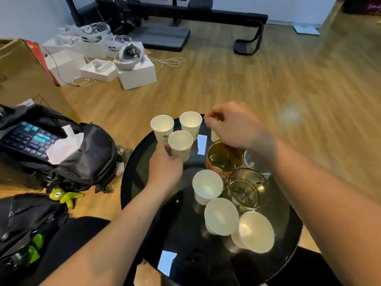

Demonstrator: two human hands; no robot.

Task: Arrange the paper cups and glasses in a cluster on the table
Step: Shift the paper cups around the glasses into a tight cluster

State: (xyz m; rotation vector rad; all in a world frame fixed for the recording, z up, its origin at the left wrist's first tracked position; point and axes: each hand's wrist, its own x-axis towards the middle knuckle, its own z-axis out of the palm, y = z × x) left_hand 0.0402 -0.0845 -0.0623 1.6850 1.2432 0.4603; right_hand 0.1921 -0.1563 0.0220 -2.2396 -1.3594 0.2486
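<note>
On the round black glass table (144,182) stand several white paper cups. Three of them sit together at the far edge; my left hand (165,165) grips the nearest of these cups (181,144) at its base. Another white cup (214,136) is mostly hidden under my right hand (231,124), whose fingers are curled over it. An amber glass (223,157) and a clear smoky glass (247,187) stand right of centre. A further clear glass (254,164) is partly hidden behind my right forearm. Three more paper cups (221,215) line up toward the near right.
A black backpack (82,157) holding a keyboard and tissue lies on the floor left of the table, a second dark bag (26,228) nearer me. White boxes with headsets (127,58) and a black bench frame (206,15) stand farther back on the wooden floor.
</note>
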